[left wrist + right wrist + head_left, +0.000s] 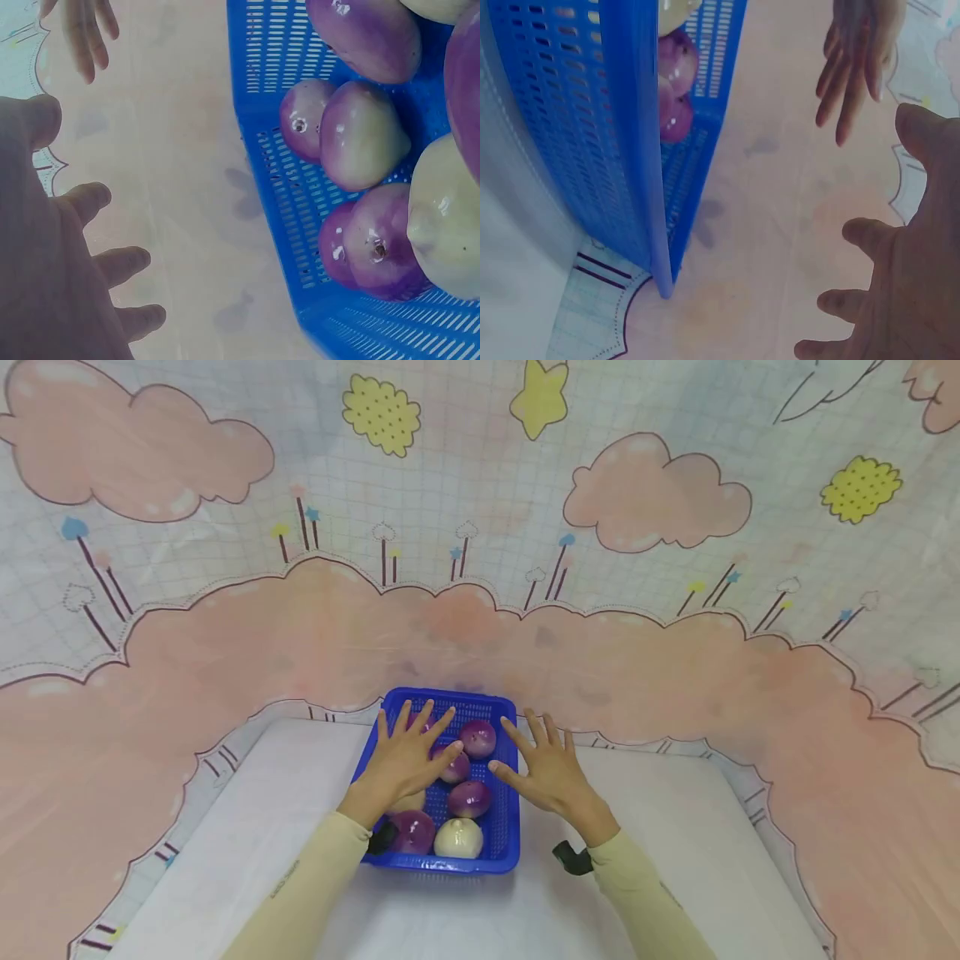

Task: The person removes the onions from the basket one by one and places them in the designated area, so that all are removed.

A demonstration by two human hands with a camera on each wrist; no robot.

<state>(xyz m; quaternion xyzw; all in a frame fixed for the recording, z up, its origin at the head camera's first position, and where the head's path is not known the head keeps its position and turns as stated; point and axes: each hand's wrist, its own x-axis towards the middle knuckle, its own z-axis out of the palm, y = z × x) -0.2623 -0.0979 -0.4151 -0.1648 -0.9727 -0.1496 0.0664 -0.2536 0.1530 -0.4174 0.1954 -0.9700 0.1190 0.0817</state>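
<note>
A blue plastic basket point(513, 827) stands on the white tabletop, holding several glossy, round purple-and-cream vegetables point(469, 799); whether they are turnips or onions is unclear. One cream-coloured piece point(459, 838) lies at the near end. My left hand point(401, 766) hovers over the basket's left half, fingers straight and spread, hiding some of the pieces below. Just beyond the right rim, my right hand point(557, 774) is held with its fingers spread and nothing in them. In the left wrist view, stubby ends show on some purple pieces point(382, 240). Neither hand grips anything.
White tabletop point(660, 843) extends on both sides of the basket. Behind it hangs a cloth point(465, 635) printed with pink clouds and yellow stars, which also surrounds the table's sides. A dark band piece point(573, 858) sits at the right wrist.
</note>
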